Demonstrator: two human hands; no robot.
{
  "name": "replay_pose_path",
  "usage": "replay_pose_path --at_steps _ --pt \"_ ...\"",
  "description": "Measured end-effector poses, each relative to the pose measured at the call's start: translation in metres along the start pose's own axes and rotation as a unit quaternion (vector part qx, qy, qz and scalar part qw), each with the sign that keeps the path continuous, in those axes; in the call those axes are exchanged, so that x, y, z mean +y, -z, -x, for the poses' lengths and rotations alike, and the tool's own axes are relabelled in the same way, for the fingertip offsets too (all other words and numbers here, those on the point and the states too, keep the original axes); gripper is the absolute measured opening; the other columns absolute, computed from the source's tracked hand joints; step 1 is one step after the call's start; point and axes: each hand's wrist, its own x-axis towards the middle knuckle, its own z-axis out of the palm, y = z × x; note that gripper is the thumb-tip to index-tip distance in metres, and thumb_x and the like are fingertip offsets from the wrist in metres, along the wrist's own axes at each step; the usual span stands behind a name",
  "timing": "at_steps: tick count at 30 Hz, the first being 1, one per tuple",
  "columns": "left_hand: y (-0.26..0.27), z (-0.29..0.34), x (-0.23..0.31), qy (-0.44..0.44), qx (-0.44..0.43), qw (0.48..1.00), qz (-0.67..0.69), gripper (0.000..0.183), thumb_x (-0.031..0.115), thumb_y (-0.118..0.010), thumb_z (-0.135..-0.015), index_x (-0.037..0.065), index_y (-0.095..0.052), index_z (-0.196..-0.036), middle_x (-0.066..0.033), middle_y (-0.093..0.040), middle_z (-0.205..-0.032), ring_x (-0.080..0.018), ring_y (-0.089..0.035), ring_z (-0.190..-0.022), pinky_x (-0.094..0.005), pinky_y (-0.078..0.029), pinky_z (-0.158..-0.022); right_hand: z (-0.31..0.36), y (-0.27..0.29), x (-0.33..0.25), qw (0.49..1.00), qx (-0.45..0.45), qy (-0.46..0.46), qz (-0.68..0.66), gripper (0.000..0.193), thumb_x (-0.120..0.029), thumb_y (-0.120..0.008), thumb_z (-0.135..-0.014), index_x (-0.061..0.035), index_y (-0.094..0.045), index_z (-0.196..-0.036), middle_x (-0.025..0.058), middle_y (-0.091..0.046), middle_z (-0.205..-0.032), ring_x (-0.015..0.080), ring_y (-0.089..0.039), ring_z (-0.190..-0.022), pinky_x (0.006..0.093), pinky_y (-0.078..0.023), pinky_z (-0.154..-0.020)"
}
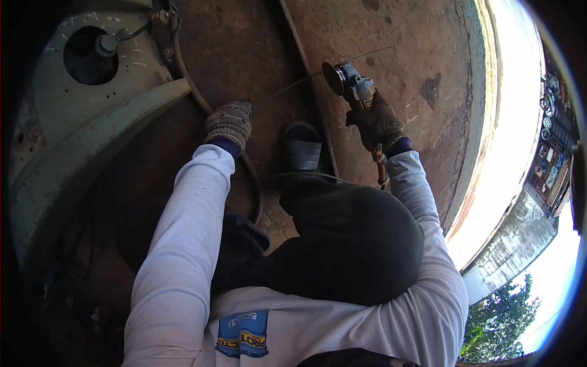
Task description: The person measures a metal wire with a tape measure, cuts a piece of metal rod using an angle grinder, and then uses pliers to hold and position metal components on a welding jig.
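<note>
My left hand (pixel 230 124), in a brown knitted glove, is closed at the near end of a thin metal rod (pixel 293 85). The rod slants away to the right, passing behind the disc of an angle grinder (pixel 361 87). Wrapped round the grinder's orange body is my right hand (pixel 379 121), in a similar dark glove. The grinder's thin round disc faces left, toward my left hand; whether it touches the rod or spins, I cannot tell.
A rusty metal floor (pixel 422 37) with a raised strip (pixel 306 61) lies ahead. At left stands a green-grey metal frame (pixel 122 110) with a round hole. A hose (pixel 194 92) runs beside my left hand. My sandalled foot (pixel 302 148) is between my hands.
</note>
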Motion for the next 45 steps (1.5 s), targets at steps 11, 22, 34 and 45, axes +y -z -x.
replay_pose_path --at_steps 11,22,34,45 --pt "-0.001 -0.003 0.002 0.006 0.002 1.000 -0.002 0.029 0.022 -0.047 -0.098 0.014 -0.065 -0.120 -0.0130 -0.065 -0.122 -0.0317 -0.061 -0.116 -0.0455 -0.050 -0.097 0.006 -0.001 -0.010 1.000 0.019 -0.001 0.010 0.078 -0.016 -0.085 -0.070 -0.0033 -0.047 -0.136 0.0187 -0.065 -0.117 0.0314 -0.064 -0.108 0.0395 -0.051 -0.091" --pt "0.002 -0.003 0.003 0.015 -0.006 1.000 0.005 0.030 0.024 -0.045 -0.100 0.013 -0.065 -0.120 -0.0130 -0.064 -0.124 -0.0314 -0.060 -0.117 -0.0461 -0.049 -0.099 0.008 0.000 -0.014 1.000 0.018 0.006 -0.001 0.075 -0.020 -0.085 -0.068 -0.0049 -0.049 -0.132 0.0178 -0.066 -0.115 0.0321 -0.065 -0.106 0.0408 -0.051 -0.090" --pt "-0.002 -0.005 0.001 0.001 -0.001 1.000 0.004 0.030 0.024 -0.044 -0.100 0.014 -0.065 -0.119 -0.0126 -0.064 -0.124 -0.0306 -0.060 -0.118 -0.0450 -0.049 -0.099 0.006 -0.004 -0.008 0.999 0.026 0.014 -0.020 0.073 -0.019 -0.086 -0.066 -0.0046 -0.051 -0.129 0.0168 -0.067 -0.112 0.0307 -0.065 -0.103 0.0408 -0.051 -0.089" --pt "0.000 -0.005 0.005 0.006 -0.015 1.000 -0.003 0.029 0.020 -0.047 -0.098 0.014 -0.065 -0.121 -0.0129 -0.064 -0.126 -0.0308 -0.060 -0.118 -0.0445 -0.049 -0.099 0.005 -0.007 -0.010 0.997 0.049 0.046 -0.049 0.075 -0.023 -0.087 -0.067 -0.0055 -0.050 -0.131 0.0162 -0.066 -0.115 0.0315 -0.064 -0.105 0.0409 -0.050 -0.091"
